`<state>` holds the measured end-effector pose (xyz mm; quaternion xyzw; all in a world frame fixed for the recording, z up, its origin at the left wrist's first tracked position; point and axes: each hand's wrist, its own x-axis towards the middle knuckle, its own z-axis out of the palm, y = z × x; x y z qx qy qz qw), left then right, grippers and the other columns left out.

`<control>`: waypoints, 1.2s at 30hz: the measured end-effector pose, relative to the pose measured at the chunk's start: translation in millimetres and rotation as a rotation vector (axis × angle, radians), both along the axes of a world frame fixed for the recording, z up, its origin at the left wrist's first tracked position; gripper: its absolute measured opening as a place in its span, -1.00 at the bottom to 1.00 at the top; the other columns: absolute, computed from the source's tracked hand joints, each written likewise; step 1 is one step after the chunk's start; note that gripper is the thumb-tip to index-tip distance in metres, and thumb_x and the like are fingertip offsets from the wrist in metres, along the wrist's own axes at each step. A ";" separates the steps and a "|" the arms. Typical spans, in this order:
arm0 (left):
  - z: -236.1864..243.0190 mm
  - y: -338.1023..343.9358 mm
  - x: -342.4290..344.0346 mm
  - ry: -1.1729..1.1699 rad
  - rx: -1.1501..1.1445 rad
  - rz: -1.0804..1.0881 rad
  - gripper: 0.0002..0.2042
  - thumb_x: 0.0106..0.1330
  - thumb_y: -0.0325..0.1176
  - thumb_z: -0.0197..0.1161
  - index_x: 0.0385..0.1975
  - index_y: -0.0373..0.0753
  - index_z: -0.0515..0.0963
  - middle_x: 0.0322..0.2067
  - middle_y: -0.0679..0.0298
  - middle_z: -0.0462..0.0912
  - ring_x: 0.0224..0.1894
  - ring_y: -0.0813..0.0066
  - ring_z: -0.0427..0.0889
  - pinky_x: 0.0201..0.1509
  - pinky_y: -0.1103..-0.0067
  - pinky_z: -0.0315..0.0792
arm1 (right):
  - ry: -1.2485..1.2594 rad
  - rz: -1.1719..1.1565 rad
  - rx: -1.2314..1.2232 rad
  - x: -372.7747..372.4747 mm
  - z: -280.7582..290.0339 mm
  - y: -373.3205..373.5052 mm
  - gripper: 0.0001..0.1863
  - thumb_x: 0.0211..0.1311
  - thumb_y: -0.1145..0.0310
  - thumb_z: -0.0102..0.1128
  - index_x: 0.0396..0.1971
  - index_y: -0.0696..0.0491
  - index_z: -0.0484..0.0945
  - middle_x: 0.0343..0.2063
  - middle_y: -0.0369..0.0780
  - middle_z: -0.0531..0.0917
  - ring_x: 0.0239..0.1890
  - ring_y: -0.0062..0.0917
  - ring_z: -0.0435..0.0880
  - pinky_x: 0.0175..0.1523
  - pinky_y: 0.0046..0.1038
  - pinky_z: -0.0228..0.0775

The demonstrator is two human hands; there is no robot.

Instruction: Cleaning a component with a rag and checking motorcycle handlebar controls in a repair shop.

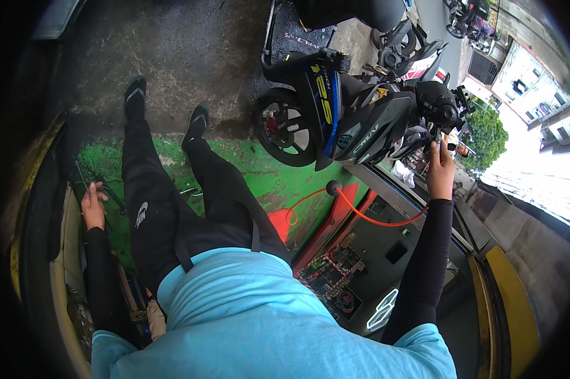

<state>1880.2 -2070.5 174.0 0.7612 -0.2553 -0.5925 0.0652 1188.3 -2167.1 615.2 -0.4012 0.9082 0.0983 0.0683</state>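
Observation:
My left hand [93, 207] is low on the left, its fingers curled around a thin, rod-like metal tool [83, 174]. The tool's exact kind is too small to make out. On the right, my raised right hand [441, 165] has its fingers closed at the handlebar end of a dark scooter-style motorcycle [373, 129]. The small part between those fingertips is mostly hidden. Blue and black panels with yellow markings cover the motorcycle's front, above its black front wheel [288, 126].
An orange hose [379, 221] loops from a black round piece [333, 187] toward my right arm. Tools hang on a rack [335, 271] below it. Other motorcycles [398, 47] stand behind. My feet rest on dark concrete beside a green painted floor [234, 151].

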 end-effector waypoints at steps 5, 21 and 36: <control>10.5 -15.5 4.8 0.017 -0.004 0.005 -0.48 0.48 0.11 -0.03 -0.04 -0.28 0.58 -0.57 0.41 0.48 -0.73 0.78 0.22 -0.66 0.71 0.14 | 0.080 0.022 -0.025 -17.9 -17.9 6.1 -0.40 0.42 0.06 0.07 0.18 0.29 0.41 -0.04 0.04 0.66 -0.04 -0.39 0.65 0.09 -0.47 0.38; 26.1 -45.3 22.0 -0.034 -0.067 -0.035 -0.47 0.48 0.11 -0.02 -0.04 -0.30 0.58 -0.61 0.43 0.47 -0.74 0.80 0.21 -0.69 0.70 0.10 | 0.323 -0.064 -0.067 15.6 -47.7 6.2 -0.40 0.37 0.00 0.05 0.19 0.17 0.44 -0.10 0.11 0.64 -0.01 -0.01 0.62 0.06 -0.17 0.41; 29.4 -56.0 13.4 -0.007 -0.046 -0.047 -0.49 0.48 0.09 -0.01 -0.07 -0.30 0.58 -0.60 0.41 0.49 -0.73 0.78 0.23 -0.66 0.70 0.13 | -0.125 -0.162 -0.190 -33.7 -18.2 25.3 -0.39 0.44 0.11 0.08 0.25 0.30 0.33 -0.01 -0.01 0.64 0.01 -0.49 0.60 0.13 -0.53 0.34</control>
